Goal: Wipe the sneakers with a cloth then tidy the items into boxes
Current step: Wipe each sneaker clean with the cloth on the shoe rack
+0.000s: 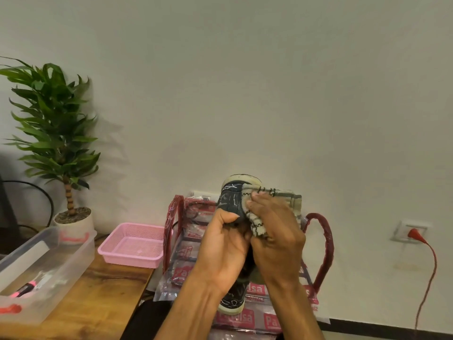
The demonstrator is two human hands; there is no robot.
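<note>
A dark sneaker [230, 200] with white line markings and a worn pale sole is held up in front of the wall, one end pointing up. My left hand [224, 246] grips it round the middle, thumb on the upper. My right hand [274, 239] holds a beige cloth with dark check lines [269, 196] bunched against the sneaker's right side. The sneaker's lower end [232, 300] shows below my hands.
A clear zip bag with red handles and red labels [321, 251] stands behind the hands. On the wooden table [93, 303] sit a pink mesh basket [133, 244], a clear plastic box [49, 263] and a potted plant [61, 133]. A red cable [427, 271] hangs from a wall socket.
</note>
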